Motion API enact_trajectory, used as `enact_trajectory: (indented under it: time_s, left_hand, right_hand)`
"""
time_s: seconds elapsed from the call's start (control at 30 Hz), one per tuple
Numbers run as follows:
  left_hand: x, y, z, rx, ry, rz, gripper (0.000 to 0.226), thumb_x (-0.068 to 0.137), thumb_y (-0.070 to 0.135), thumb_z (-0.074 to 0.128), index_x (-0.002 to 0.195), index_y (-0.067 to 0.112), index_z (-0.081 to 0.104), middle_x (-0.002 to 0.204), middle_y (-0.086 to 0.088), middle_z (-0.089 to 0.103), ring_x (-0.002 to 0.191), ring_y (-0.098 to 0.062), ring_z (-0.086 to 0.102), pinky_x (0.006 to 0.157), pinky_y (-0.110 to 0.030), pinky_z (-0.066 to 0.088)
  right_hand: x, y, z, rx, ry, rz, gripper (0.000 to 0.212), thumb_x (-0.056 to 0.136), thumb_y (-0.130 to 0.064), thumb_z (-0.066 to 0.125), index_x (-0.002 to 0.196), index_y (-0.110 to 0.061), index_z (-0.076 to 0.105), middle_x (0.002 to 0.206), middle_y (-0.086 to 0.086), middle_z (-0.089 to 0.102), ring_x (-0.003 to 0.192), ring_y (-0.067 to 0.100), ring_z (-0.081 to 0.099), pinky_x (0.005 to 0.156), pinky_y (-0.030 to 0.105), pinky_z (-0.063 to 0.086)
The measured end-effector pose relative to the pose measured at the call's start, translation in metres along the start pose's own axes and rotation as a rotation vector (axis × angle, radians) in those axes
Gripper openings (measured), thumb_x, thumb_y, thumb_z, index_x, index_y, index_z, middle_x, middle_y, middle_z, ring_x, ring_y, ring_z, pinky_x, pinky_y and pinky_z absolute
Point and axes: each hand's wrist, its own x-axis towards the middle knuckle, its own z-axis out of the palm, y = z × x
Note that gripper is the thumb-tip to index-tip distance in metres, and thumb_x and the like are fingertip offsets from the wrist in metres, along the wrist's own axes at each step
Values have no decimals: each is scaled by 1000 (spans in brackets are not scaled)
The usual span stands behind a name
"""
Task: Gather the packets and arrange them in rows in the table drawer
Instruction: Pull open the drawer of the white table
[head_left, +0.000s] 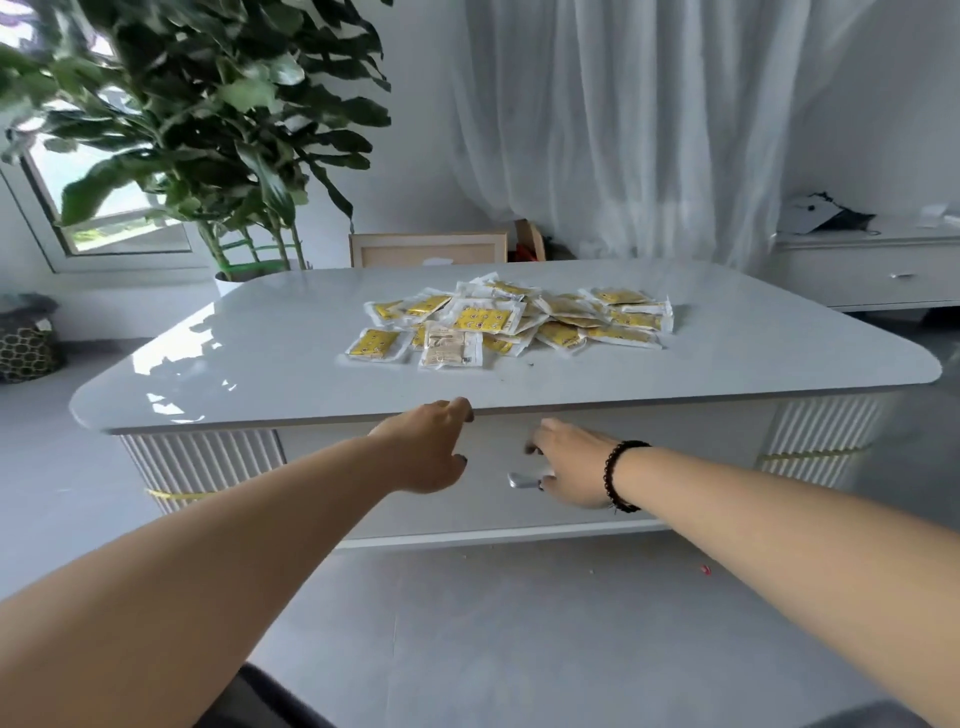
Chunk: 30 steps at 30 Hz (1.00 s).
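A loose heap of several yellow-and-white packets (511, 322) lies on the glossy white table top (270, 364), right of its middle. The drawer front (483, 514) under the top is closed, and its silver handle (522, 480) shows just left of my right hand (571, 465). That hand, with a black bead bracelet on the wrist, reaches over the handle's right end. Its thumb is at the bar and its fingers are spread above it. My left hand (428, 452) is at the table's front edge, fingertips touching the rim.
A large leafy potted plant (208, 130) stands behind the table's left corner, and a wooden frame (428, 248) leans behind the table. A white sideboard (862, 270) is at the right, sheer curtains behind. A patterned basket (26, 343) sits on the floor at the left.
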Motion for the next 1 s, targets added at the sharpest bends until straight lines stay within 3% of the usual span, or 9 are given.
enact_trajectory:
  time_s: [0.13, 0.3, 0.43, 0.53, 0.6, 0.67, 0.73, 0.83, 1.0]
  left_hand:
    - [-16, -6, -1, 117, -46, 22, 58, 91, 33, 54, 141, 18, 30, 142, 0, 42, 126, -23, 47, 94, -34, 45]
    - [-16, -3, -11, 63, 0, -1, 60, 91, 35, 55, 143, 17, 30, 140, -2, 43, 123, -25, 49, 96, -37, 45]
    - [-13, 0, -8, 96, -23, 27, 61, 93, 36, 54, 145, 17, 28, 142, -3, 40, 124, -26, 48, 94, -35, 43]
    - [-9, -5, -6, 91, -23, 29, 60, 93, 36, 53, 145, 18, 28, 143, -2, 39, 125, -26, 48, 93, -35, 42]
    - [-5, -11, -5, 93, -27, 27, 58, 93, 34, 52, 145, 21, 29, 143, -2, 39, 124, -26, 48, 92, -35, 43]
    - [-3, -18, -5, 116, -31, 24, 56, 93, 32, 51, 145, 24, 30, 143, -2, 39, 125, -25, 47, 90, -35, 43]
    - [-2, -25, -3, 153, -34, 19, 56, 93, 30, 51, 145, 23, 31, 141, -2, 40, 129, -24, 42, 91, -35, 43]
    - [-1, -30, 1, 163, -23, 3, 50, 92, 31, 51, 138, 16, 37, 131, -3, 45, 125, -23, 43, 89, -35, 45]
    - [-2, -31, 8, 170, -73, -19, 49, 90, 35, 54, 132, 14, 41, 133, -2, 44, 127, -23, 42, 97, -40, 45]
  right_hand:
    - [3, -1, 15, -44, -108, 59, 49, 91, -26, 54, 136, -15, 38, 136, 2, 39, 114, 24, 52, 91, 35, 46]
    - [17, -4, 31, -4, -198, 76, 43, 88, -19, 53, 127, -4, 43, 131, 11, 48, 100, 24, 52, 82, 30, 45]
    - [26, 1, 43, 60, -274, 120, 71, 86, -23, 57, 148, -15, 25, 147, 7, 35, 128, 23, 44, 99, 28, 42]
    - [30, 0, 47, 97, -339, 140, 85, 83, -31, 63, 152, -27, 13, 153, 2, 25, 133, 22, 40, 103, 28, 39]
    - [33, -2, 46, 120, -348, 169, 88, 81, -31, 66, 151, -28, 14, 149, 4, 31, 124, 22, 51, 100, 30, 45]
    - [37, -4, 44, 149, -367, 208, 86, 79, -27, 65, 150, -32, 17, 138, 6, 46, 94, 21, 67, 88, 33, 54]
    - [36, -7, 40, 96, -394, 191, 74, 79, -20, 60, 145, -32, 29, 116, 3, 62, 75, 22, 67, 73, 30, 57]
    - [31, -9, 35, 35, -265, 140, 30, 82, -14, 52, 111, -19, 45, 92, -7, 61, 67, 18, 55, 61, 25, 47]
    - [16, -8, 16, 5, 317, -34, 37, 90, -24, 49, 126, -20, 47, 122, -4, 51, 110, 17, 51, 89, 29, 44]
